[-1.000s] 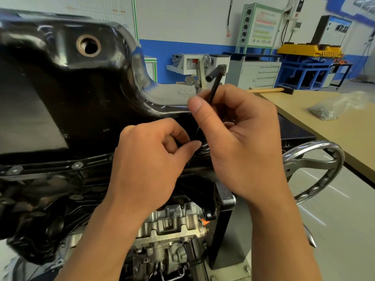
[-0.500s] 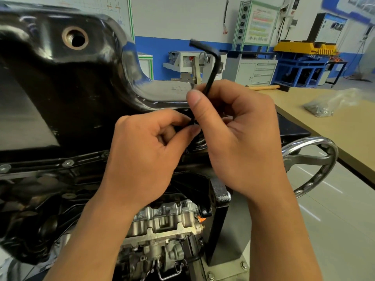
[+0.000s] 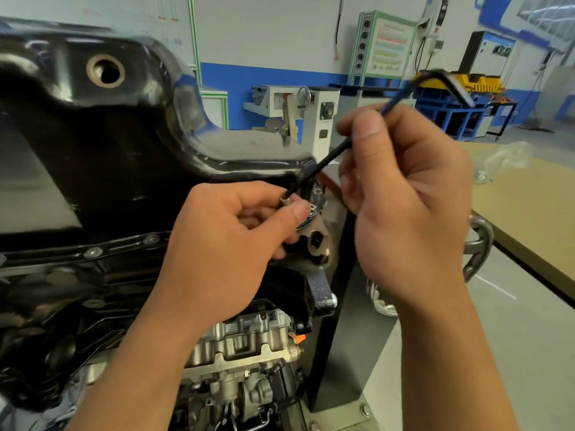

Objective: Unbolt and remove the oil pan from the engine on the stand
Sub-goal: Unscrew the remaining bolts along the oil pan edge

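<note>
Head cam: since a moment ago my right hand [image 3: 407,194] has swung the hex key [image 3: 329,158] over, so it now slants from upper right down to the bolt [image 3: 285,199] pinched in my left hand [image 3: 230,244]. Looks like that bolt's out (hard to be sure). The oil pan [image 3: 109,135] sits on top of the upturned engine [image 3: 242,343], long axis running left-right, with more flange bolts [image 3: 93,252] left.
</note>
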A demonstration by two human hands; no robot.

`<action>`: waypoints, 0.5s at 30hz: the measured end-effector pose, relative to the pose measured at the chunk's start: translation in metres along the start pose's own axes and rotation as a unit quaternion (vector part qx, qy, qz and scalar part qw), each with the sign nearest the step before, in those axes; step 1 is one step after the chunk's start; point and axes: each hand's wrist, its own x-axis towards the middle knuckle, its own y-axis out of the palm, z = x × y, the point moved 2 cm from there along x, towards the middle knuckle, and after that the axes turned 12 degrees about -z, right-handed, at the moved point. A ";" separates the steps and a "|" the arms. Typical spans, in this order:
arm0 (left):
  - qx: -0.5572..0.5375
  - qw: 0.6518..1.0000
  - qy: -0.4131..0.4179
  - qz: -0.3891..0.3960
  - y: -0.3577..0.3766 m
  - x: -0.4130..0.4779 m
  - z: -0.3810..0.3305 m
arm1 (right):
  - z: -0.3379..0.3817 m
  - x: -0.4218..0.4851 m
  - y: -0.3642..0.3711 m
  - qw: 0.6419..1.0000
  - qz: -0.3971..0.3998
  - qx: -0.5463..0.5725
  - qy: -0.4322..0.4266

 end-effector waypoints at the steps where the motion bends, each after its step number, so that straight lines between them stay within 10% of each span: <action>1: -0.112 0.991 -0.062 0.024 0.007 -0.002 -0.004 | 0.005 0.001 -0.010 1.000 -0.020 0.017 0.005; 4: -0.359 0.889 -0.242 0.150 0.043 -0.018 -0.013 | 0.017 -0.002 -0.058 0.997 -0.083 -0.004 0.008; 9: -0.455 0.776 -0.345 0.269 0.134 -0.066 -0.029 | 0.042 -0.018 -0.189 0.968 -0.164 -0.178 0.065; 12: -0.407 0.785 -0.340 0.321 0.211 -0.099 -0.044 | 0.056 -0.030 -0.267 0.928 -0.148 -0.318 0.125; 15: -0.210 0.900 -0.180 0.336 0.294 -0.128 -0.066 | 0.060 -0.043 -0.339 0.856 -0.134 -0.463 0.188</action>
